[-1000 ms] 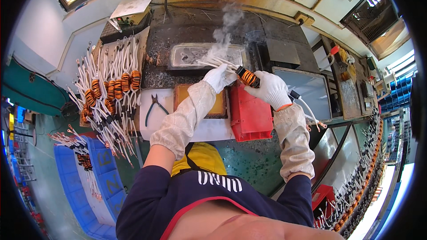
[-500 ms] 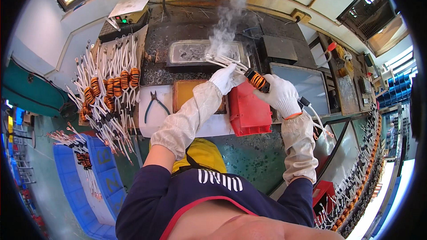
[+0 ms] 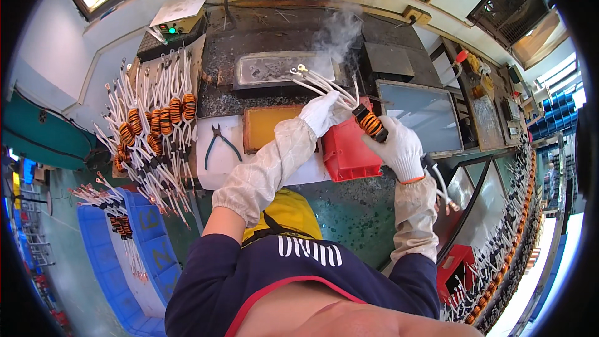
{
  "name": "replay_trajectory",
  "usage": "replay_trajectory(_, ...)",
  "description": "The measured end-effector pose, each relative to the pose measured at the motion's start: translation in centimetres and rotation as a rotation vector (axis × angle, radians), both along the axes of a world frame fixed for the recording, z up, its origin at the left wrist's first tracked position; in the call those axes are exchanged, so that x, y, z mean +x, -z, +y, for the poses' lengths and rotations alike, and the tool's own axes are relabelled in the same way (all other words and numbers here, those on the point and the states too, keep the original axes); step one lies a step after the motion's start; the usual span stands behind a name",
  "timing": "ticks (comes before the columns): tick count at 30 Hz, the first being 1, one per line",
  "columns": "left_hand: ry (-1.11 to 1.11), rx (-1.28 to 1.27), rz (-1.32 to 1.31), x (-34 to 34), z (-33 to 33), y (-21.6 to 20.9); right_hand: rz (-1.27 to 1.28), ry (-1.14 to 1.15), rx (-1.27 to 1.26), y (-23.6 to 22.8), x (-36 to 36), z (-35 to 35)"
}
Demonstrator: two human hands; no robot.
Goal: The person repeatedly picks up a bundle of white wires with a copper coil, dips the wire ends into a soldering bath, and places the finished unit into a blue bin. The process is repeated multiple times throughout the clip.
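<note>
My right hand (image 3: 400,146), in a white glove, is closed around a coil (image 3: 369,122) wound in orange and black. White leads run out of both its ends. My left hand (image 3: 320,114), gloved too, grips the leads (image 3: 323,82) on the far side, and their lug tips stick out past the fingers. Those tips hang above the right part of a smoking rectangular metal pot (image 3: 236,77) with a silvery surface. Under the coil stands a red plastic bin (image 3: 352,156). More leads with copper-coloured ends dangle below my right hand.
Green-handled cutting pliers (image 3: 215,143) lie on white paper beside an amber-topped tray (image 3: 265,130). Many similar coils (image 3: 165,122) are heaped at the left, above a blue crate (image 3: 156,228). A lit control box (image 3: 181,24) stands far left; rows of coils (image 3: 499,268) line the right.
Both hands have shifted slightly, the coil moving a little right and nearer me. The lead tips now point up and show bright ends. Smoke has drifted right.
</note>
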State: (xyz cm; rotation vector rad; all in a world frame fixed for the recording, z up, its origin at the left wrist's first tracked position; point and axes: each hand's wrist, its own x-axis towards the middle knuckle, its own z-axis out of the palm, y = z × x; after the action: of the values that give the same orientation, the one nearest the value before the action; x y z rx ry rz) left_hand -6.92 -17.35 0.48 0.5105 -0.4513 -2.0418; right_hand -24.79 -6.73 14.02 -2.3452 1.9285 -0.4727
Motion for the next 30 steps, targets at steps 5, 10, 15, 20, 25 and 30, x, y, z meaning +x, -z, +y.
replay_trajectory(5,0.007,-0.098,-0.287,0.1,2.4,-3.2,-0.199,0.092,-0.178,5.4,-0.2,3.1)
replay_trajectory(10,-0.026,-0.249,-0.510,-0.3,3.7,-4.8,-0.509,0.245,-0.308,10.7,1.2,5.3)
replay_trajectory(15,-0.002,-0.485,-0.749,-0.9,3.5,-4.8,-0.695,0.425,-0.396,13.0,3.7,6.5)
replay_trajectory(20,0.103,-0.555,-0.849,-1.9,4.6,-7.0,-0.978,0.527,-0.448,16.4,4.8,6.9)
replay_trajectory(25,0.147,-0.704,-0.974,-2.4,5.7,-7.0,-1.232,0.582,-0.382,17.9,4.8,6.6)
replay_trajectory(30,0.217,-0.562,-0.853,-3.4,6.6,-5.4,-1.216,0.577,-0.409,18.3,4.8,6.6)
